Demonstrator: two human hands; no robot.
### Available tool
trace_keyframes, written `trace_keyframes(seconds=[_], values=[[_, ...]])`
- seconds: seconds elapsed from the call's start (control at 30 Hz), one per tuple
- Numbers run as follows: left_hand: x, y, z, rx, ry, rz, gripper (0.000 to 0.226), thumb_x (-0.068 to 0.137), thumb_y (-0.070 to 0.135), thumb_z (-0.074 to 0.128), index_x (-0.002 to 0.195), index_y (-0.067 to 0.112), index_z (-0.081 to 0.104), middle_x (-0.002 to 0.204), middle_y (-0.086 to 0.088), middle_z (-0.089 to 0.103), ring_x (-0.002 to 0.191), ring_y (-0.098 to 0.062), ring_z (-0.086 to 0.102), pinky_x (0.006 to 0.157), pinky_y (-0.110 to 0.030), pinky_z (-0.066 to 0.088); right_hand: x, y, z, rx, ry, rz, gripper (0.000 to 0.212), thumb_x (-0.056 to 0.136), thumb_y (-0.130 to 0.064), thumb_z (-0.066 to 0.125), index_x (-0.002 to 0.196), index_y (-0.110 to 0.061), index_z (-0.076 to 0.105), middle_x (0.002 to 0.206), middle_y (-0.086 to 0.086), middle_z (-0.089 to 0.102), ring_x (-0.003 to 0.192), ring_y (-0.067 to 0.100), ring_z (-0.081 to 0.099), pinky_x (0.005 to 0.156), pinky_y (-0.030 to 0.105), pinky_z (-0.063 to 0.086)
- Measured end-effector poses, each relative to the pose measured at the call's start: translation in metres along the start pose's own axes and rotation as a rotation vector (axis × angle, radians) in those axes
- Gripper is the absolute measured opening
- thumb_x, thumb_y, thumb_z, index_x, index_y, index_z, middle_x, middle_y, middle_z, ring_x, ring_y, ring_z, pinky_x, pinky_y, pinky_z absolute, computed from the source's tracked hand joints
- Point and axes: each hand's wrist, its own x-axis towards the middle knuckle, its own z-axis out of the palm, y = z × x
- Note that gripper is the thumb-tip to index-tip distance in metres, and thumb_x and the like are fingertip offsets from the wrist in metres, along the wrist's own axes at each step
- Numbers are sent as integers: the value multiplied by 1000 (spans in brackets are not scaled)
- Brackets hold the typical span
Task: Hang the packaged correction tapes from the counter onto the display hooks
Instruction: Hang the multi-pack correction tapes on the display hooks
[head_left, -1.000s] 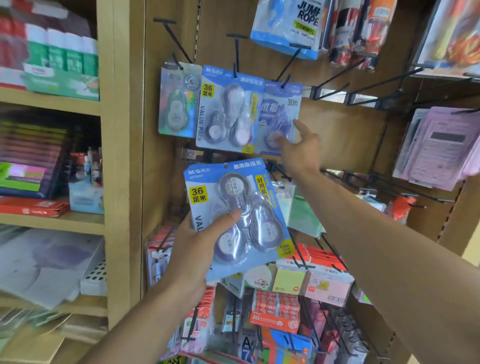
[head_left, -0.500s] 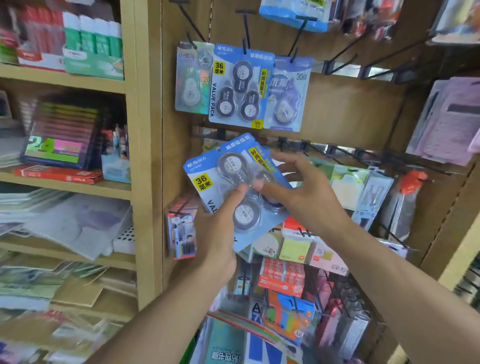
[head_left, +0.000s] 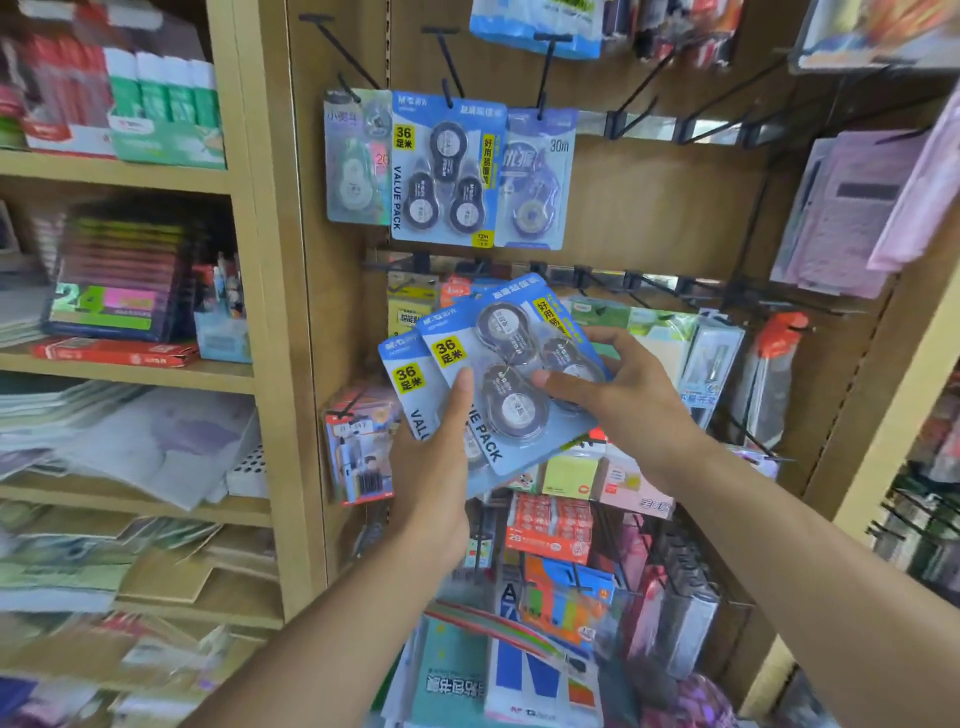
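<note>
Two blue value packs of correction tape overlap in front of me. My right hand (head_left: 618, 395) pinches the top pack (head_left: 498, 364) at its right edge. The pack behind it (head_left: 410, 384) peeks out at the left, and my left hand (head_left: 441, 467) grips the stack from below with the thumb on the front. Higher up, three correction tape packs hang on black display hooks: a silver one (head_left: 356, 161), a blue value pack (head_left: 447, 171) and a pale blue 30m pack (head_left: 535, 182). Bare hooks (head_left: 639, 111) stick out to their right.
Wooden shelves (head_left: 130, 374) at the left carry glue sticks, boxes and paper. Below my hands hang sticky notes (head_left: 566, 475) and other stationery on more hooks. Pink calculators (head_left: 852, 208) hang at the right.
My right hand came down from the hung 30m pack to the stack in my left hand and slid the top pack to the right, exposing a second pack behind it.
</note>
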Motion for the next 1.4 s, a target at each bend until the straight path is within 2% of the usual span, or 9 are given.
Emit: trace_keyframes(seconds=[0.13, 0.27, 0.37, 0.43, 0.6, 0.73, 0.9, 1.1, 1.4], values=[[2, 3, -20, 50, 44, 6, 38, 79, 32, 86, 114, 26, 74, 108, 7, 80, 105, -20, 75, 98, -54, 56, 12, -3, 14, 48, 122, -108, 61, 76, -14, 89, 126, -20, 55, 108, 0, 75, 83, 11, 76, 67, 26, 59], [4, 12, -35, 55, 104, 30, 32, 79, 28, 87, 108, 26, 76, 103, 5, 81, 100, -22, 76, 95, -53, 58, 42, -13, 44, 50, 183, -300, 71, 74, -19, 91, 133, -27, 54, 126, -8, 67, 115, 12, 68, 100, 39, 56], [7, 24, -41, 59, 130, 89, 26, 78, 25, 87, 102, 27, 76, 99, 6, 81, 92, -17, 77, 89, -47, 61, 67, -33, 70, 65, 227, -429, 69, 76, -26, 89, 137, -28, 57, 135, -15, 61, 128, -3, 54, 111, 27, 44], [10, 38, -41, 64, 115, 113, 32, 77, 25, 87, 106, 26, 74, 100, 5, 81, 92, -19, 77, 87, -52, 61, 85, -52, 86, 83, 266, -497, 65, 80, -25, 87, 138, -22, 59, 134, -15, 61, 126, -9, 51, 111, 19, 41], [16, 68, -47, 60, 73, 178, 26, 79, 24, 85, 103, 27, 75, 97, 5, 81, 87, -17, 78, 79, -48, 63, 135, -90, 115, 129, 347, -476, 63, 82, -24, 85, 139, -19, 59, 141, -7, 60, 133, 5, 50, 114, 27, 39], [15, 73, -63, 45, 50, 128, 32, 78, 25, 85, 109, 25, 76, 102, -1, 81, 95, -29, 77, 89, -63, 58, 157, -95, 119, 117, 415, -417, 60, 83, -24, 84, 138, -19, 61, 139, -6, 61, 127, 6, 53, 100, 14, 38], [17, 77, -72, 38, 20, 109, 30, 81, 19, 82, 110, 23, 75, 102, -1, 81, 95, -27, 78, 90, -56, 59, 170, -86, 123, 92, 416, -380, 59, 83, -32, 84, 137, -27, 60, 141, -7, 59, 132, 9, 52, 98, 14, 36], [22, 78, -65, 13, -13, 123, 27, 81, 18, 82, 108, 23, 75, 98, 4, 81, 89, -20, 79, 75, -36, 61, 175, -80, 126, 86, 385, -336, 56, 85, -30, 82, 136, -28, 61, 144, -4, 58, 132, 14, 53, 98, 22, 41], [27, 74, -63, 35, -79, 75, 39, 80, 25, 83, 118, 23, 73, 108, -2, 80, 102, -32, 76, 92, -62, 56, 199, -78, 117, -19, 315, -245, 68, 84, -37, 81, 146, -32, 52, 149, -4, 53, 128, 19, 58, 104, 33, 49]])
